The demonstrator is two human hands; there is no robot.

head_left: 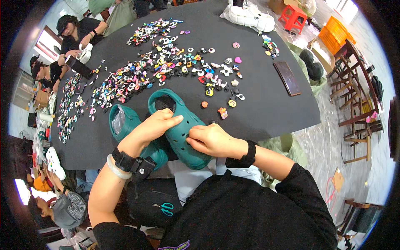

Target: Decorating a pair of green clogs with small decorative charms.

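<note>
A teal clog (189, 152) with round holes lies tilted at the table's near edge, its toe toward me. My left hand (157, 124) grips its upper, fingers inside the opening and thumb on top. At the holes on the clog's right side, my right hand (214, 140) is closed in a pinch. Whatever is between those fingertips is hidden. A second teal clog (118, 131) sits to the left, partly under my left forearm, with clear plastic in its opening. Beyond the clogs spreads a heap of small colourful shoe charms (137, 75); a few, like an orange charm (223, 113), lie apart.
On the dark table (266, 112), a phone (286, 78) lies at right and white clogs (252, 18) stand at the far edge. Teal-handled scissors (166, 208) rest on a black bag near my lap. Other people handle white shoes (85, 54) at left.
</note>
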